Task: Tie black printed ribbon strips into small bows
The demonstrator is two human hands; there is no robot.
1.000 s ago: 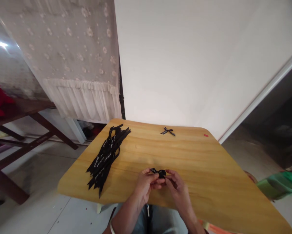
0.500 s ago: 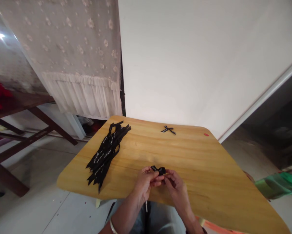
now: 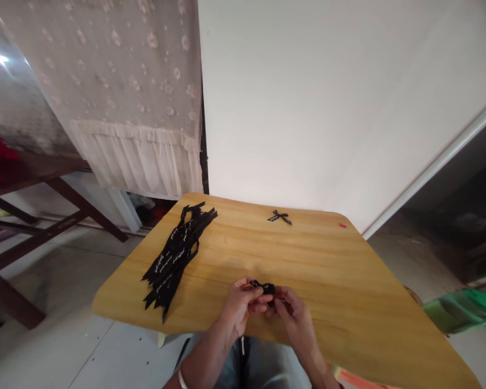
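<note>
Both hands have dipped slightly lower. The folded black ribbon piece [image 3: 263, 286] sits between them, just above the counter [image 3: 348, 281] near its front edge. The left hand [image 3: 243, 305] and right hand [image 3: 293, 313] keep their fingers pinched on it, which holds the folds together. A pile of ribbon strips [image 3: 173, 259] lies to the left, and a tied bow [image 3: 279, 217] sits at the far edge.

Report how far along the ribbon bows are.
Done: one tied bow lies near the far edge of the table. In hand: left hand and right hand pinch a black ribbon piece between them. Left: a pile of flat ribbon strips lies untouched at its left side.
</note>
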